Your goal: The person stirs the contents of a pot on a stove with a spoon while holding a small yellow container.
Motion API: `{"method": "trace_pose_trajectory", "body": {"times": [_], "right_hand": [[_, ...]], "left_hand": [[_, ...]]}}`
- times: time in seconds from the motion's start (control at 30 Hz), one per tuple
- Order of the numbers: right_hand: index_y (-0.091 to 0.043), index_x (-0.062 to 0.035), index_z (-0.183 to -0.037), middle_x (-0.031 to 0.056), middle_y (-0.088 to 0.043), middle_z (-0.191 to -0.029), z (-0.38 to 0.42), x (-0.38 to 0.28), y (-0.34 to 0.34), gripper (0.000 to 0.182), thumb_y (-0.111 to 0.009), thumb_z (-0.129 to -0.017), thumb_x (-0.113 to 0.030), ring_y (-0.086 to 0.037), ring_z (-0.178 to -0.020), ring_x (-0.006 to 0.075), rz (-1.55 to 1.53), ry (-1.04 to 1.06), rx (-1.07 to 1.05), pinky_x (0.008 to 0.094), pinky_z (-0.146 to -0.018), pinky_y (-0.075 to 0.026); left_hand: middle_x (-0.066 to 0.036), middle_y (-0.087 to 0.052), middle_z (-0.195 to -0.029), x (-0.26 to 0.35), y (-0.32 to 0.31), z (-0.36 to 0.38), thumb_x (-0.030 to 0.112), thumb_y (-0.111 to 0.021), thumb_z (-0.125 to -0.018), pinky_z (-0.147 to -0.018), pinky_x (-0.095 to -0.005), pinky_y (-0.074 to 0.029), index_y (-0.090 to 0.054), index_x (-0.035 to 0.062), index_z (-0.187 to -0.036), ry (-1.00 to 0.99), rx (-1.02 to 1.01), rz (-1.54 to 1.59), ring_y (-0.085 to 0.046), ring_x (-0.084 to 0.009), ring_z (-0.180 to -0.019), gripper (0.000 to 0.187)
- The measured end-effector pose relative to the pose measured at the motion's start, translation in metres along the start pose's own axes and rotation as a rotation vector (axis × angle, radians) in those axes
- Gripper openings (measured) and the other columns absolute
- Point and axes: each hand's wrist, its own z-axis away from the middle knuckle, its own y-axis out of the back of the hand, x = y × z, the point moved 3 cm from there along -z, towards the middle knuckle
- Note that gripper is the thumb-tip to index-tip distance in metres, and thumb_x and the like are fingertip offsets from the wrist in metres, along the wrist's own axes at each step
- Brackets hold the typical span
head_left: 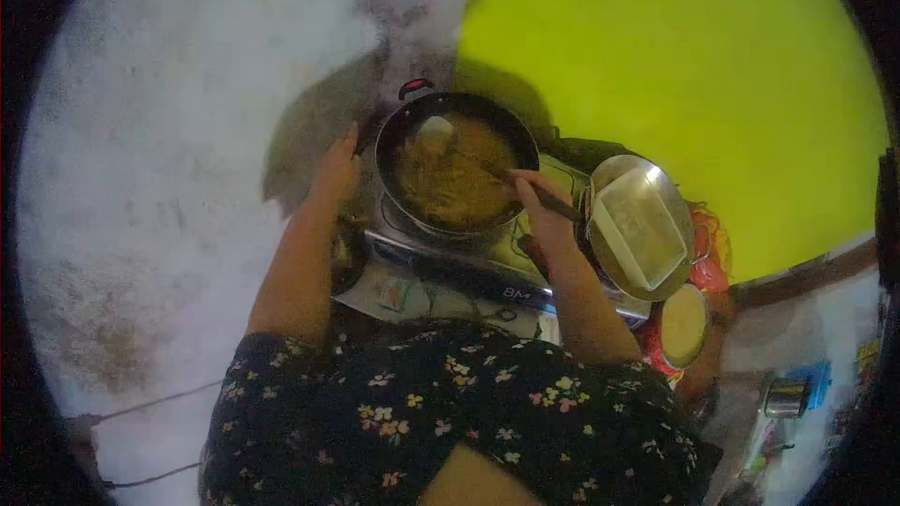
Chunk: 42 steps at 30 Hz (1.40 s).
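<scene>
A dark round pan (386, 179) holding brownish food (441, 183) sits on a silver gas stove (497, 276). My right hand (539, 201), at the pan's right rim, is closed around the dark handle of a spatula (562, 207), whose far end reaches into the food. At the left side of the pan, my left hand (339, 164) is beside the rim with its fingers pointing up; what it grips, if anything, is too dark to make out. A red and black handle (416, 88) stands out from the pan's far edge.
Right of the stove is a round metal pan (614, 175) with a pale rectangular container (642, 225) in it. Nearer me stands a round yellowish-topped container (684, 326) by red plastic (712, 272). A metal pot (786, 397) is at the lower right. Walls rise behind the stove.
</scene>
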Motion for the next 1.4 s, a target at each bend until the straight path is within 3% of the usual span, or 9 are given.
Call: {"method": "trace_pose_trajectory", "body": {"times": [0.43, 0.53, 0.63, 0.83, 1.03, 1.1, 1.17, 1.23, 1.4], "right_hand": [[-0.067, -0.0033, -0.101, 0.0113, -0.067, -0.090, 0.002, -0.060, -0.012, 0.021, -0.066, -0.081, 0.002, -0.066, -0.080, 0.0238, 0.006, 0.451, -0.180, 0.0324, -0.071, -0.051], [-0.065, -0.0043, -0.105, 0.0107, -0.065, -0.088, 0.013, -0.061, -0.019, 0.029, -0.067, -0.077, 0.002, -0.064, -0.079, 0.0247, 0.048, 0.385, -0.307, 0.0324, -0.070, -0.051], [-0.062, -0.0053, -0.109, 0.0109, -0.061, -0.087, 0.017, -0.033, -0.025, 0.037, -0.066, -0.073, -0.001, -0.063, -0.080, 0.0285, 0.020, 0.042, -0.506, 0.0341, -0.070, -0.050], [-0.059, -0.0068, -0.110, 0.0113, -0.058, -0.090, 0.016, -0.036, -0.020, 0.040, -0.063, -0.070, -0.004, -0.061, -0.082, 0.0322, 0.411, 0.423, -0.363, 0.0366, -0.068, -0.050], [-0.059, -0.0047, -0.105, 0.0112, -0.058, -0.087, 0.013, -0.023, -0.009, 0.035, -0.064, -0.070, -0.004, -0.059, -0.077, 0.0281, 0.400, 0.330, -0.350, 0.0350, -0.066, -0.048], [-0.059, -0.0036, -0.106, 0.0110, -0.058, -0.085, 0.007, -0.007, 0.003, 0.035, -0.064, -0.072, -0.002, -0.059, -0.076, 0.0265, -0.316, -0.300, -0.426, 0.0335, -0.065, -0.048], [-0.059, -0.0024, -0.107, 0.0111, -0.058, -0.084, 0.004, -0.006, 0.007, 0.035, -0.064, -0.072, 0.000, -0.059, -0.075, 0.0259, -0.386, -0.304, -0.372, 0.0325, -0.065, -0.047], [-0.058, -0.0009, -0.108, 0.0115, -0.058, -0.084, 0.006, -0.015, 0.007, 0.036, -0.063, -0.073, 0.003, -0.059, -0.074, 0.0263, 0.197, 0.318, -0.210, 0.0319, -0.064, -0.047], [-0.058, -0.0024, -0.112, 0.0136, -0.059, -0.089, -0.012, -0.029, 0.004, 0.044, -0.064, -0.069, 0.006, -0.061, -0.083, 0.0314, 0.303, 0.423, -0.111, 0.0349, -0.072, -0.048]], "left_hand": [[-0.020, -0.042, -0.142, 0.008, 0.006, -0.002, 0.011, -0.049, -0.091, -0.104, -0.0470, -0.039, -0.023, 0.0109, -0.150, 0.018, -0.020, -0.049, -0.045, -0.0399, -0.125, 0.064], [-0.019, -0.041, -0.143, 0.010, 0.006, -0.002, 0.012, -0.048, -0.092, -0.104, -0.0464, -0.039, -0.023, 0.0121, -0.150, 0.034, -0.035, -0.061, -0.045, -0.0397, -0.126, 0.063], [-0.019, -0.039, -0.145, 0.008, 0.005, -0.001, 0.012, -0.047, -0.093, -0.106, -0.0456, -0.038, -0.022, 0.0134, -0.150, 0.021, -0.023, -0.032, -0.045, -0.0392, -0.126, 0.063], [-0.017, -0.035, -0.149, 0.011, 0.010, 0.001, 0.017, -0.046, -0.094, -0.109, -0.0456, -0.035, -0.021, 0.0152, -0.151, 0.066, -0.072, -0.063, -0.041, -0.0382, -0.131, 0.063], [-0.015, -0.030, -0.152, -0.004, -0.002, -0.005, 0.019, -0.047, -0.093, -0.110, -0.0481, -0.033, -0.019, 0.0163, -0.151, 0.013, -0.065, -0.015, -0.038, -0.0362, -0.134, 0.064], [-0.014, -0.030, -0.152, -0.007, -0.007, -0.009, 0.019, -0.047, -0.093, -0.110, -0.0492, -0.032, -0.020, 0.0165, -0.151, 0.038, -0.071, -0.024, -0.038, -0.0357, -0.134, 0.064], [-0.013, -0.029, -0.153, -0.001, -0.003, -0.008, 0.018, -0.046, -0.093, -0.109, -0.0502, -0.032, -0.020, 0.0168, -0.151, 0.130, -0.111, -0.044, -0.038, -0.0352, -0.134, 0.064], [-0.013, -0.029, -0.153, 0.004, 0.002, -0.002, 0.018, -0.046, -0.093, -0.110, -0.0492, -0.033, -0.020, 0.0170, -0.151, 0.106, -0.086, -0.025, -0.038, -0.0348, -0.134, 0.064], [-0.014, -0.031, -0.152, 0.017, 0.016, 0.004, 0.015, -0.046, -0.092, -0.110, -0.0460, -0.034, -0.022, 0.0170, -0.151, 0.111, -0.097, 0.004, -0.037, -0.0351, -0.134, 0.064]]}}
